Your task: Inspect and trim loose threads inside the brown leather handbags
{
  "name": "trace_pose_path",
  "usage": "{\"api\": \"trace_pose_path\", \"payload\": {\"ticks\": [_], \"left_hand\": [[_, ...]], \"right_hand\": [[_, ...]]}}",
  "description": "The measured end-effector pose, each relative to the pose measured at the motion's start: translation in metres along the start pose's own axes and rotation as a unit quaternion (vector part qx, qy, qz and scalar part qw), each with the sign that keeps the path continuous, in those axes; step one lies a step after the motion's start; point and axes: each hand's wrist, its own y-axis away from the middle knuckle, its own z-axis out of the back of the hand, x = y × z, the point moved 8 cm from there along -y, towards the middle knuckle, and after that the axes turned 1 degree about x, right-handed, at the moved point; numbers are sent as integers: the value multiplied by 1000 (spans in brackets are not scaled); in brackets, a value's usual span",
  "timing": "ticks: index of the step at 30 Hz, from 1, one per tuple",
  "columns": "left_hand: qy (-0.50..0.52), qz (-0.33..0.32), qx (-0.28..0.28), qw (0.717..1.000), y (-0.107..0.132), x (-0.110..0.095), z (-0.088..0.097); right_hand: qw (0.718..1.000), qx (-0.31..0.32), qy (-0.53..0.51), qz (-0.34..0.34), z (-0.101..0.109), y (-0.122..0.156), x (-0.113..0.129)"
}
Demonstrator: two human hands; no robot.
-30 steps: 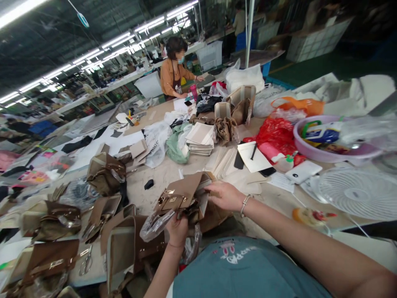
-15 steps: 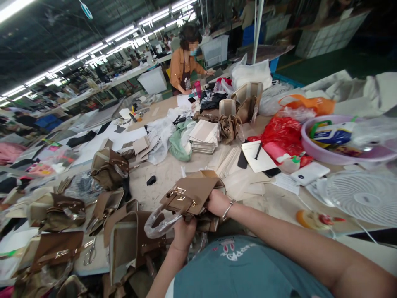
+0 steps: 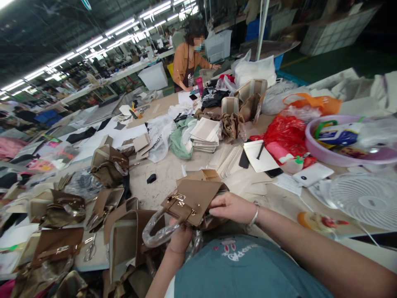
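A brown handbag [image 3: 195, 194] with gold-coloured clasps is held tilted over the table edge, in front of my teal apron [image 3: 248, 265]. Its handle [image 3: 155, 231], wrapped in clear plastic, loops out to the left. My left hand [image 3: 181, 238] is closed around the bag's lower front, beside the handle; part of the fingers is hidden under it. At the right edge of the flap, my right hand [image 3: 231, 207] pinches the bag's side with thumb and fingers, and the fingertips are partly hidden. Just behind the bag lies another brown piece [image 3: 207, 174].
Several unfinished brown bags [image 3: 124, 244] crowd the left, with scissors [image 3: 90, 250] among them. Stacked beige panels [image 3: 204, 134], a notepad [image 3: 259, 155], a phone [image 3: 313, 174], a purple basin [image 3: 310, 142] and a white fan [image 3: 369, 200] lie around. A co-worker [image 3: 186, 66] stands across the table.
My right hand has drawn back to the right, from deeper at the bag's side to its edge. The bag and left hand have shifted slightly downward.
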Motion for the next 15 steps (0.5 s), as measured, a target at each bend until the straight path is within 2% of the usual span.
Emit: {"api": "trace_pose_path", "payload": {"ticks": [3,4,7,9,12,15], "left_hand": [[-6,1,-20,1000,-13,4,9],[-9,8,-30,999,-18,5,13],[-25,27,-37,999,-35,4,25],[-22,42,-27,999,-44,5,34],[16,65,-24,997,-52,9,54],[45,38,-47,997,-54,0,68]], "right_hand": [[989,-143,-10,-32,40,24,-5],[984,-170,-11,-54,49,34,-12],[974,-189,-2,-127,58,69,-44],[965,-213,15,-151,63,97,-71],[943,-242,-20,-229,67,149,-132],[887,-371,-24,-273,80,212,-185]]}}
